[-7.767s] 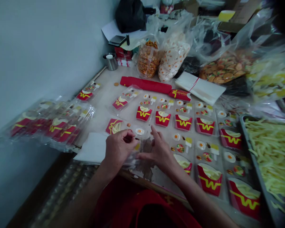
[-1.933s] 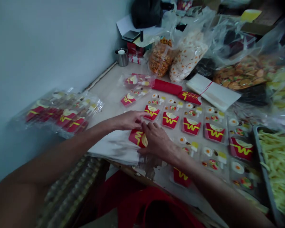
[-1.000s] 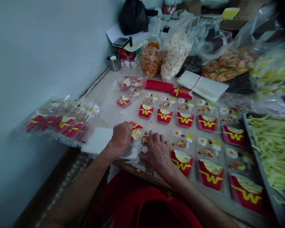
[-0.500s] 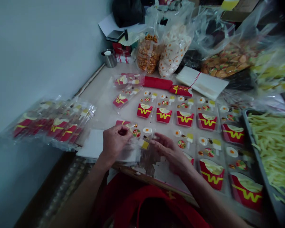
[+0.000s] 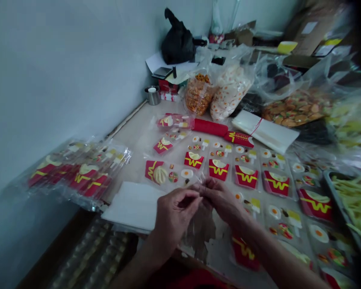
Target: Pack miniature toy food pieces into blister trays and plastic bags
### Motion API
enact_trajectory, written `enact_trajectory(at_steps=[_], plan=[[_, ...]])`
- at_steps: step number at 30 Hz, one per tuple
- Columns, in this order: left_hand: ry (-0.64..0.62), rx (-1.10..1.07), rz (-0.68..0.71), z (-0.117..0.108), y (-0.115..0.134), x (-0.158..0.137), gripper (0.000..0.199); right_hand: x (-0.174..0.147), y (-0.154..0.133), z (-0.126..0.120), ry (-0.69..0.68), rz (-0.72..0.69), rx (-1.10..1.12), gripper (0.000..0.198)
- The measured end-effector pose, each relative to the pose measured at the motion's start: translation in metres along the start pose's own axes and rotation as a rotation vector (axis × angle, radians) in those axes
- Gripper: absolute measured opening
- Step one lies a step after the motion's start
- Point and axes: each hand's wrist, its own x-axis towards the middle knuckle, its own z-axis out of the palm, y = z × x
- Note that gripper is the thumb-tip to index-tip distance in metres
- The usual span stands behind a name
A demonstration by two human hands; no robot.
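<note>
A clear plastic bag (image 5: 166,187) lies sideways on the table in front of me. It contains a red carton with a yellow zigzag (image 5: 151,170), pale toy fries (image 5: 160,176), a small pizza and a fried egg (image 5: 187,174). My left hand (image 5: 176,214) and my right hand (image 5: 221,200) meet at the bag's right end, fingers pinched on its clear edge. What lies between the fingertips is partly hidden. Beneath my left hand is a stack of white sheets (image 5: 132,206). Near my right hand lie rows of similar filled bags (image 5: 246,176).
Finished-looking bags (image 5: 81,172) are heaped at the left edge. A metal tray of toy fries (image 5: 349,200) stands at the right. Large bags of small pieces (image 5: 228,92), a roll of red cartons (image 5: 210,127) and tied plastic sleeves (image 5: 266,130) lie at the back.
My hands have come together at the bag's right end; my right hand was apart with fingers spread. The left hand has moved right from the carton. The camera view has tilted upward.
</note>
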Motion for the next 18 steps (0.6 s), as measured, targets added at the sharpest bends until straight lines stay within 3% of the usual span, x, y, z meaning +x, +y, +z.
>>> enact_trajectory(at_steps=[4, 7, 11, 12, 15, 18], plan=[[0.389, 0.212, 0.022, -0.054, -0.041, 0.050, 0.021, 0.082, -0.061, -0.035, -0.128, -0.047, -0.061, 0.029], [0.413, 0.333, -0.020, -0.086, -0.086, 0.109, 0.056, 0.152, -0.103, -0.055, -0.165, -0.070, -0.113, 0.027], [0.526, 0.342, -0.111, -0.099, -0.118, 0.210, 0.072, 0.221, -0.125, -0.059, -0.042, -0.179, -0.238, 0.020], [0.513, 0.346, -0.162, -0.098, -0.120, 0.236, 0.078, 0.232, -0.124, -0.058, -0.007, -0.190, -0.273, 0.018], [0.300, 0.277, -0.319, -0.087, -0.120, 0.297, 0.098, 0.255, -0.115, -0.060, 0.106, -0.180, -0.390, 0.015], [0.174, 0.232, -0.348, -0.069, -0.124, 0.329, 0.106, 0.265, -0.105, -0.071, 0.289, -0.204, -0.548, 0.016]])
